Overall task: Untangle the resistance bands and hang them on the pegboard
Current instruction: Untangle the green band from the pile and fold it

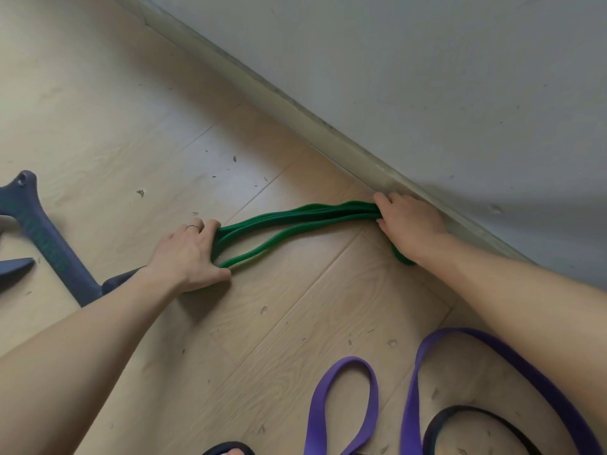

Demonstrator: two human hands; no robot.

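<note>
Centrally, the green band [295, 221] lies stretched in several strands across the pale wood-look floor [108, 103], running from middle left to middle right of the frame. The left hand [189, 254] has its grip closed round the band's left end, fingers hooked through the loops, a ring on one finger. The right hand [409, 224] grips the bunched right end, fingers curled over it, just beside the skirting board [295, 103]; a bit of green shows under the wrist.

At the lower right a purple band [348, 399] lies in loose loops on the floor, with a black band [476, 418] curving inside one of them, partly under the right forearm.

The skirting runs diagonally from top centre to the right edge, with the grey wall [443, 60] above it. A dark blue metal frame [49, 238] sits at the left edge. Bare floor with small scuffs fills the upper left and the middle bottom.
</note>
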